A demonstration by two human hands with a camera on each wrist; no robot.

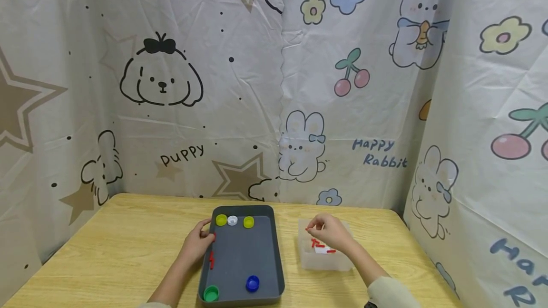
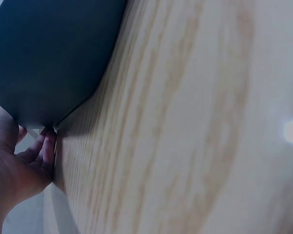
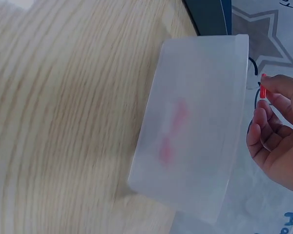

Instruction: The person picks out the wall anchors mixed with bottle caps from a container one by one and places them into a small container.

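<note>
- Table (image 1: 128, 236), wooden: supporting tray (image 1: 239, 255).
- Cloth (image 1: 239, 84), cartoon-printed: hanging behind tray.
- Left hand (image 1: 198, 242): gripping tray's left wall.
- Right hand (image 1: 328, 232): pinching red stick (image 3: 263, 87), right of tray.
- Box (image 1: 312, 263): standing right of tray.

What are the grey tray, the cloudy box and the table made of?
Grey tray: probably plastic; it looks smooth and matt, though coated metal is possible.

Cloudy box: likely frosted plastic, because red pieces show blurrily through its wall.

Table: wood or wood-look covering, with stripy grain and slight shine.
</note>
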